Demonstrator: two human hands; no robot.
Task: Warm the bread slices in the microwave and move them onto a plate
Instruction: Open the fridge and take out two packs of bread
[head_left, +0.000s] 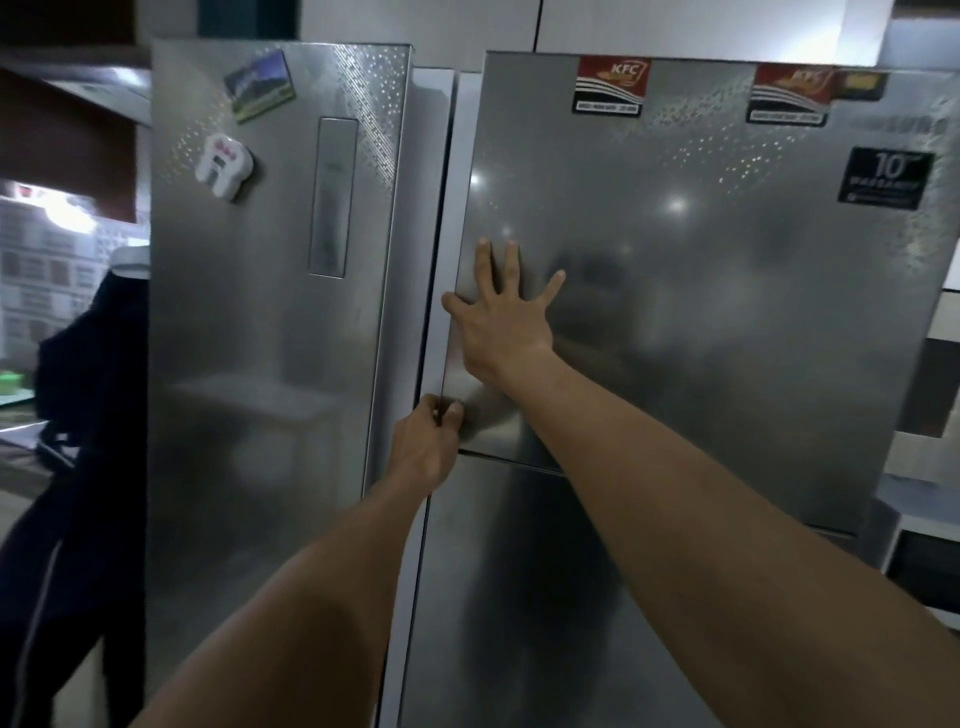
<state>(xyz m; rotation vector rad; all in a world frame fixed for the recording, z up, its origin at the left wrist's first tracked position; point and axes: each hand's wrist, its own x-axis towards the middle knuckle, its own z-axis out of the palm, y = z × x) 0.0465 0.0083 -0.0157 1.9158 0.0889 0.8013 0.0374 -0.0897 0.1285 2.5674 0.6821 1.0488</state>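
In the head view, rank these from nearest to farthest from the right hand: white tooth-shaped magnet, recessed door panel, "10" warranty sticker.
1. recessed door panel, on the left door, up-left of the right hand.
2. white tooth-shaped magnet, farther left on that door.
3. warranty sticker, far right on the right door, which the hand presses.

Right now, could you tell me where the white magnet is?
Head view: the white magnet is on the left fridge door, upper left, below the picture magnet and left of the recessed panel.
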